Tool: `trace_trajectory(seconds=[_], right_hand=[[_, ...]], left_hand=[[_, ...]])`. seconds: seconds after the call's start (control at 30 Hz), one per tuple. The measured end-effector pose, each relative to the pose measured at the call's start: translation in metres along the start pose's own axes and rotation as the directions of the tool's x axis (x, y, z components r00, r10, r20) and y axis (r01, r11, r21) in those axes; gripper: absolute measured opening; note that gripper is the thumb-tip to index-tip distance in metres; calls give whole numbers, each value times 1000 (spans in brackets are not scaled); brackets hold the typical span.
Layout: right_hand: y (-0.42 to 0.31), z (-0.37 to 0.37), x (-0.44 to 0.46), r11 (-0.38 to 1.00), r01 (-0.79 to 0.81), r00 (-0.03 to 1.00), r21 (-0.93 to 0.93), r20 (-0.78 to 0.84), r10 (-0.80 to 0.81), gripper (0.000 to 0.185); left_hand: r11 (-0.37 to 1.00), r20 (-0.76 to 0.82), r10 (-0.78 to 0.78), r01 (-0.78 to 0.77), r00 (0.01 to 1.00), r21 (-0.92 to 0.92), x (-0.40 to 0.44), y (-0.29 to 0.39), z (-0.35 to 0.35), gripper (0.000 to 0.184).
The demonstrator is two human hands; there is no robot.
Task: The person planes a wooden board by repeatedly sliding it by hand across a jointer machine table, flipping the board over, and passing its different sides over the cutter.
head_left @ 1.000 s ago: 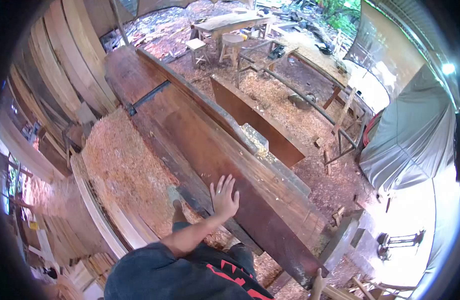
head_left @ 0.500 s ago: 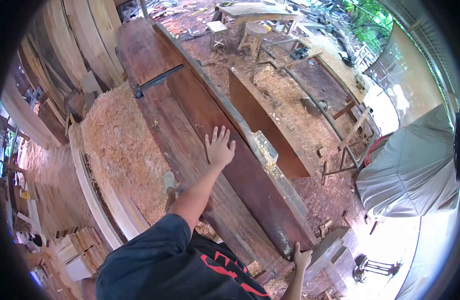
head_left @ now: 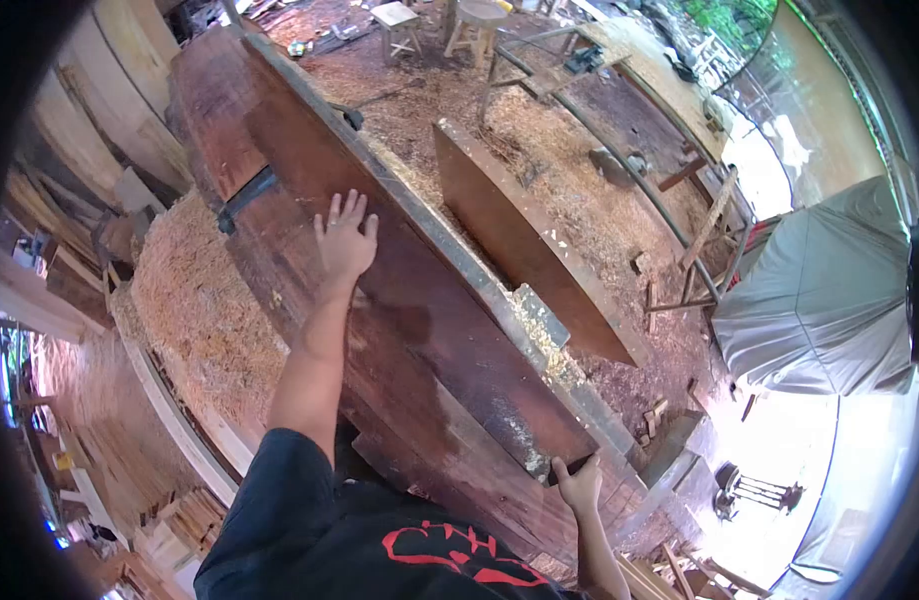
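Note:
A long reddish-brown board (head_left: 429, 290) lies diagonally on a wide wooden workbench (head_left: 379, 400), along its far edge. My left hand (head_left: 346, 240) rests flat on the board's upper part, fingers spread. At the board's near right end, my right hand (head_left: 579, 482) grips the corner, thumb on top; its other fingers are partly hidden. A dark slot (head_left: 249, 188) crosses the bench top at the upper left. Wood shavings lie along the bench's far edge, around a small grey block (head_left: 541, 315).
Another brown board (head_left: 519, 240) stands on edge beyond the bench. Stools (head_left: 397, 22) and a metal frame (head_left: 619, 150) stand farther back. Curved planks (head_left: 109, 90) lean at the left, near a shavings heap (head_left: 199, 300). A grey tarp (head_left: 819, 290) hangs at the right.
The board has shifted toward the bench's far edge and up-left. My left hand has slid farther along it, and my right hand has moved with its near end.

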State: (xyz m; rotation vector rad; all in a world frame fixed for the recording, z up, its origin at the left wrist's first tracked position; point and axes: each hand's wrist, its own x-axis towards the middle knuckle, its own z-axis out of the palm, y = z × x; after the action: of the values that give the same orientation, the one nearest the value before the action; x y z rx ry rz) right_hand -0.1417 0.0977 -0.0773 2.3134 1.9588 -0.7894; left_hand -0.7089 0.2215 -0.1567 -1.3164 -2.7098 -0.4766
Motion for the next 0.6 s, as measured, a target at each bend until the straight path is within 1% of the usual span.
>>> trace_trajectory(seconds=[0.1,0.17,0.2,0.3,0.5,0.6], right_hand=[[-8,9,7,999,-50,996,1,77,50,88],[-13,15,9,996,-74,993,-50,84,78,86],[-15,17,11,994,-80,993,-72,81,86,86],[-28,28,12,994,-12,999,-110,-31,9,84],[-70,35,19,999,-11,1000,-46,12,12,84],[-98,33,18,997,-37,999,-71,10,37,81]], left_hand=[[1000,-18,-5,5,1000,-4,16,-14,2,49],[1000,-20,-5,5,1000,-2,22,-20,5,49],[1000,-27,-3,3,1000,-1,27,-23,6,49],[1000,-38,-3,3,999,5,41,-34,6,49],[1000,-65,-7,7,998,0,72,-59,13,49],[1000,-80,-1,0,997,-10,85,-71,15,48]])
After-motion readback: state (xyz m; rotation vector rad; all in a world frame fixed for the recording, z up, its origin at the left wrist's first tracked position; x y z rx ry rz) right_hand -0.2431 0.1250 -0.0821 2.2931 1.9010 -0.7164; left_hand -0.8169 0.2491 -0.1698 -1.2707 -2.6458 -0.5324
